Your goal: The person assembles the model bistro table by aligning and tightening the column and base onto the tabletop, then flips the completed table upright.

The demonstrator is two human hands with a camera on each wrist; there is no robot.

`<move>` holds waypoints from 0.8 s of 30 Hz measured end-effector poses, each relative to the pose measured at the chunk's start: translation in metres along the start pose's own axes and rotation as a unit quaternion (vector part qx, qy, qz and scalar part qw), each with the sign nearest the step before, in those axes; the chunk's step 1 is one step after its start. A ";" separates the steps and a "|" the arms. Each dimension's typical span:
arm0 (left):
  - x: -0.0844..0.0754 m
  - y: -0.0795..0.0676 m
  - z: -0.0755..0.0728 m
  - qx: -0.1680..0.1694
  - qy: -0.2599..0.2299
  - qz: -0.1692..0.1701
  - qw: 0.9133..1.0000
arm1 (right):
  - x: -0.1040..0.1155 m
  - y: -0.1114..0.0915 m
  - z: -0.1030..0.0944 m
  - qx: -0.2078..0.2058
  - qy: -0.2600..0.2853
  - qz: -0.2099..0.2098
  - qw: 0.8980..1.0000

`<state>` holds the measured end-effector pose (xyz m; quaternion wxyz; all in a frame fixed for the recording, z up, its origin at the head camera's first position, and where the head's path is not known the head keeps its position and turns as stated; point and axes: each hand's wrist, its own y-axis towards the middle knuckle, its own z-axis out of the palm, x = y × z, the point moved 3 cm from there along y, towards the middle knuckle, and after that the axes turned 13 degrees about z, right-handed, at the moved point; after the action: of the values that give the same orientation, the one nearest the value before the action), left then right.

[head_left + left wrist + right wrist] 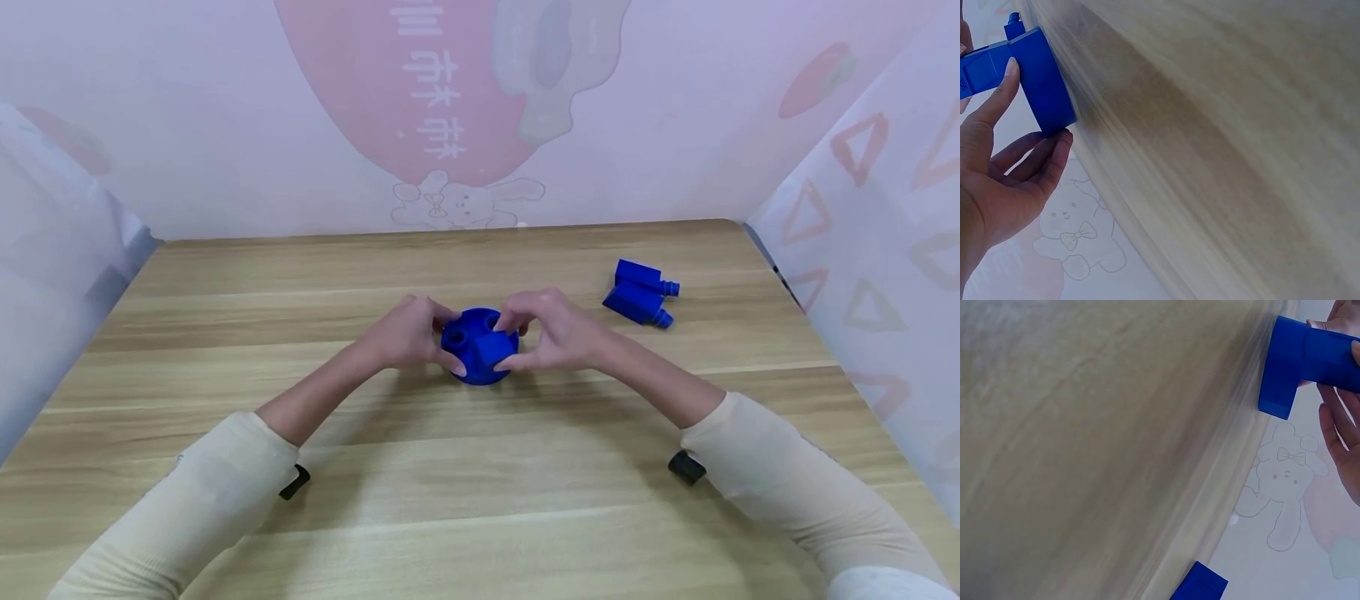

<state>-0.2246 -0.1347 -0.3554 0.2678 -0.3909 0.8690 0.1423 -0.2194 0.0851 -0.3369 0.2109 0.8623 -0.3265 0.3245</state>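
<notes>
In the head view a round blue base (474,374) with raised sockets sits on the table in front of me. My left hand (408,333) grips its left rim between thumb and fingers. On the base's right side stands a blue block (492,348), pinched by the thumb and fingers of my right hand (558,335). The left wrist view shows the base (1047,84) side-on, the block (985,69) projecting from its top. In the right wrist view the block (1332,359) meets the base (1280,372), partly covered by fingers.
Two more blue blocks, an upper one (636,273) and a lower one (636,302), lie side by side at the right, their ribbed necks pointing right. The wooden table (480,533) ends at a pale printed backdrop (225,125).
</notes>
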 end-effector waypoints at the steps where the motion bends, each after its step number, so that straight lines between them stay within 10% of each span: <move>1: 0.000 0.000 0.000 -0.003 0.000 0.001 1.000 | 0.000 -0.001 0.000 -0.004 0.000 0.002 1.000; 24: -0.003 -0.001 0.002 -0.017 0.009 -0.003 1.000 | -0.006 -0.004 0.005 -0.038 0.046 0.017 0.998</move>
<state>-0.2214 -0.1329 -0.3559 0.2537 -0.3989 0.8679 0.1525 -0.2182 0.0878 -0.3451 0.2525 0.8323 -0.3430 0.3547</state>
